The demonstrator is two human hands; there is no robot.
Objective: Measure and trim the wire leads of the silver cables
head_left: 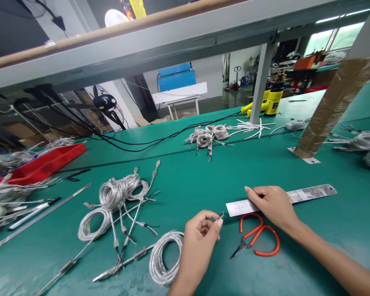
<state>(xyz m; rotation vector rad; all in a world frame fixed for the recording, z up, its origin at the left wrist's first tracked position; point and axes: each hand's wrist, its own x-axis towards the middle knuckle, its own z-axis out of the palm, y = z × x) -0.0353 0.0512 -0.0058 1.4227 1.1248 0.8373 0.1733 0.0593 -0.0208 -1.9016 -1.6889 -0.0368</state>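
Note:
My left hand (203, 236) is closed in a pinch on a thin dark wire end (221, 215), its tip poking out past the fingertips. Partly behind that wrist lies a coiled clear-jacketed cable (155, 263); whether the pinched wire belongs to it is hidden. My right hand (274, 205) grips a steel ruler (314, 193) from above, its left end close to the wire tip. Just below the ruler rest red-handled scissors (274, 251), blades pointing toward the lower left.
Several bundled cables (117, 195) with bare wire ends spread across the left of the green table. Farther left are a red tray (49, 162) and a long metal strip (43, 216). More coils (205, 137), yellow heat guns (273, 100) and a taped post (329, 107) stand behind.

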